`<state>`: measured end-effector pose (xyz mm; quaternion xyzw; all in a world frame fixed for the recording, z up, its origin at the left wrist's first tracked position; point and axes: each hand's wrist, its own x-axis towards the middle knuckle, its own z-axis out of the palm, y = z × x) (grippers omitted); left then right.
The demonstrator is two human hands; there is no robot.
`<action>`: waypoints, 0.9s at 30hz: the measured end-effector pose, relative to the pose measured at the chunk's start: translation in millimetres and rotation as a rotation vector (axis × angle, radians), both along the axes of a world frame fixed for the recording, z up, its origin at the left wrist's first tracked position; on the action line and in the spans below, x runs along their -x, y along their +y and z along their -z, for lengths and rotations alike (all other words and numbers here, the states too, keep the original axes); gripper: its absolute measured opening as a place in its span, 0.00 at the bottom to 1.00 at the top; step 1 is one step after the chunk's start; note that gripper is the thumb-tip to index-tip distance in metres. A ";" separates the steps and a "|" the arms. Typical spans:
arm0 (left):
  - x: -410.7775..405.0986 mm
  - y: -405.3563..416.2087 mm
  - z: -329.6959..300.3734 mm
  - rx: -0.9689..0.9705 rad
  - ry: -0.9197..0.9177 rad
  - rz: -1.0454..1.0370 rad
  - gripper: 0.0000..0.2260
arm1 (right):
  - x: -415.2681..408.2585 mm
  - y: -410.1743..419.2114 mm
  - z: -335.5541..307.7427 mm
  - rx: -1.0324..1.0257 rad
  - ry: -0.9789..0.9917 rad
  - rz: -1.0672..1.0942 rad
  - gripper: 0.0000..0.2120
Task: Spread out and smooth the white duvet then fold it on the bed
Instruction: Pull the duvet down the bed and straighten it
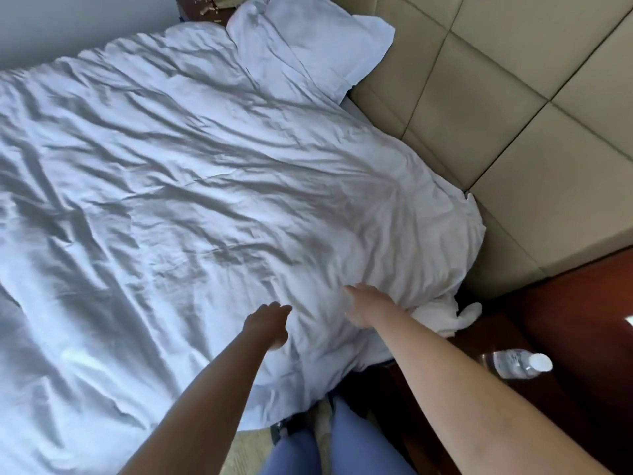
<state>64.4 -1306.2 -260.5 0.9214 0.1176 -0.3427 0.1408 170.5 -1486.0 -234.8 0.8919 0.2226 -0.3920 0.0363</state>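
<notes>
White cotton duvet [191, 186] lies spread across the bed, creased throughout, reaching up to the pillow [308, 53] at the padded headboard [513, 108]. One corner of the duvet bunches against the headboard and spills over the bed's edge toward the dark wooden nightstand [582, 320].

Left hand [269, 325]: fingers extended and relaxed, palm down on or just above the duvet near the bed's near edge; contact cannot be told for certain. It grips nothing.

Right hand [364, 305]: fingers straight, laid flat against the duvet just beside the bunched corner, nearer the headboard than the left hand. It grips nothing.

The two hands are close together but not touching, both forearms reaching in from the near edge of the bed.

Clear plastic water bottle [517, 363] with a white cap lies on its side on the nightstand, well apart from the duvet. The person's legs in blue trousers [342, 443] stand against the near edge of the bed, below the forearms.
</notes>
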 end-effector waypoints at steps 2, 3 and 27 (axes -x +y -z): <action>7.7 -15.6 17.6 0.033 0.056 -0.021 0.27 | 4.7 -15.0 23.9 0.016 0.049 -0.017 0.26; 9.8 -24.1 27.4 0.048 0.079 -0.026 0.27 | 7.2 -23.0 36.2 0.020 0.074 -0.033 0.25; 37.0 -102.8 152.4 0.135 0.314 -0.258 0.31 | 0.9 -80.3 199.7 0.088 0.218 -0.281 0.23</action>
